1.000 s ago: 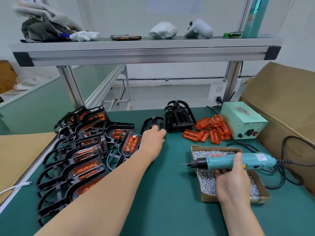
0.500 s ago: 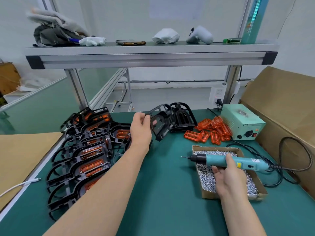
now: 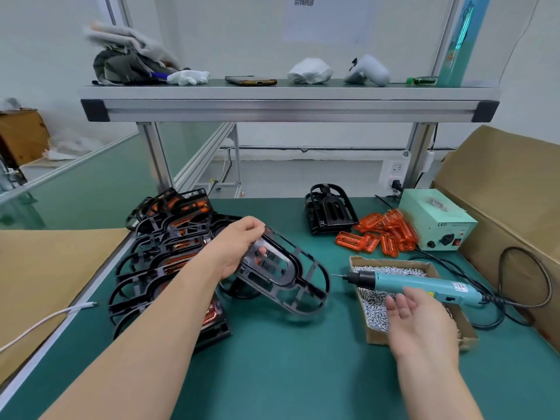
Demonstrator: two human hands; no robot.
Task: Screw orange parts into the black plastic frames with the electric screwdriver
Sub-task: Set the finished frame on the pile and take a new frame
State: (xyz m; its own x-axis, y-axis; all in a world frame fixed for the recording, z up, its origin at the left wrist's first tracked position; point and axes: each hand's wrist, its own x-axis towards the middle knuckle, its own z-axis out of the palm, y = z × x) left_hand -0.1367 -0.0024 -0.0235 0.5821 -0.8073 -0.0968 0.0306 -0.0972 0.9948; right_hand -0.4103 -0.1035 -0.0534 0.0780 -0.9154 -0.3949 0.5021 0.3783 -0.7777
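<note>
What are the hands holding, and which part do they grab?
The left hand grips a black plastic frame by its rim at one end. The right hand is open, holding nothing; the electric screwdriver rests across the screw box.

A green-matted workbench [image 3: 288, 359] was set before a white wall [image 3: 242, 40], on which a sheet of paper [image 3: 327, 22] was posted. The bench was spanned by an aluminium shelf [image 3: 288, 106] carried on extruded posts [image 3: 154, 156]. Brown cardboard [image 3: 500, 183] was leaned along its right side, and a second green bench [image 3: 91, 183] was seen to the left.
</note>
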